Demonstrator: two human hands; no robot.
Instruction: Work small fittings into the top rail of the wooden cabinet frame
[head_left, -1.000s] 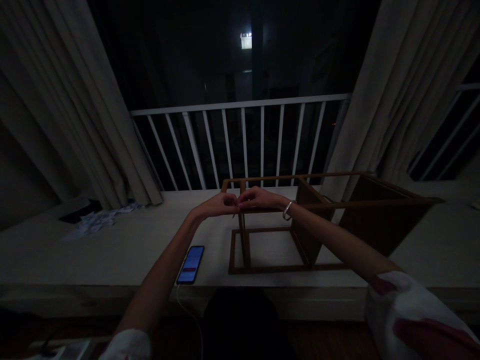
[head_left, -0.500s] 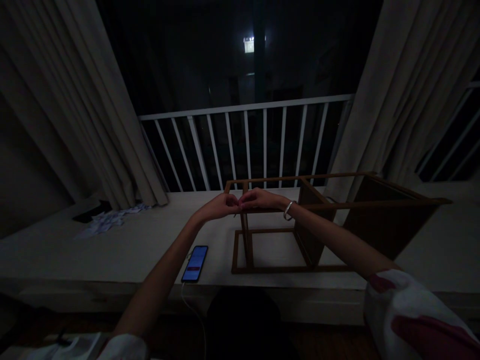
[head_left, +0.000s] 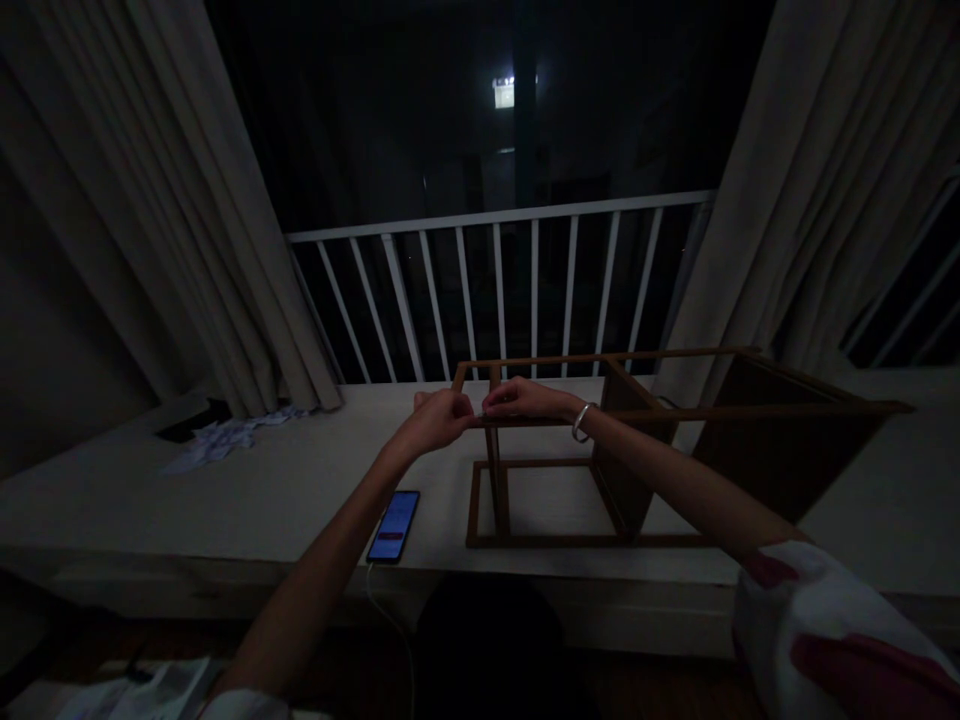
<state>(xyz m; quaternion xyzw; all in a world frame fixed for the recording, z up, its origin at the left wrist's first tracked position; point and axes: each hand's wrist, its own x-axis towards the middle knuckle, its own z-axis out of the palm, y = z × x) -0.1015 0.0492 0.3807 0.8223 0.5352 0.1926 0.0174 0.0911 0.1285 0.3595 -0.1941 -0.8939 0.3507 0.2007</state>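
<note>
A brown wooden rack frame (head_left: 555,541) lies on its side on the white ledge, with its darker panels toward the right. At its left end, my left hand (head_left: 439,417) is closed in a pinch beside the upper front rail. My right hand (head_left: 529,398), with a silver bangle at the wrist, pinches at the same corner, its fingertips almost meeting the left ones. Whatever sits between the fingers is too small and dark to make out. Nearest the left forearm is a phone (head_left: 394,526) with a lit screen.
The white ledge (head_left: 300,510) runs below a window with a white railing (head_left: 499,217). Curtains hang at both sides. Crumpled papers (head_left: 217,442) lie at the ledge's left, by a dark flat item. A cable (head_left: 386,620) drops from the phone over the front edge.
My left hand has turned at the wrist, its back now more toward me, and its fingers have shifted slightly. The right hand stays at the same corner. The view has moved a little left.
</note>
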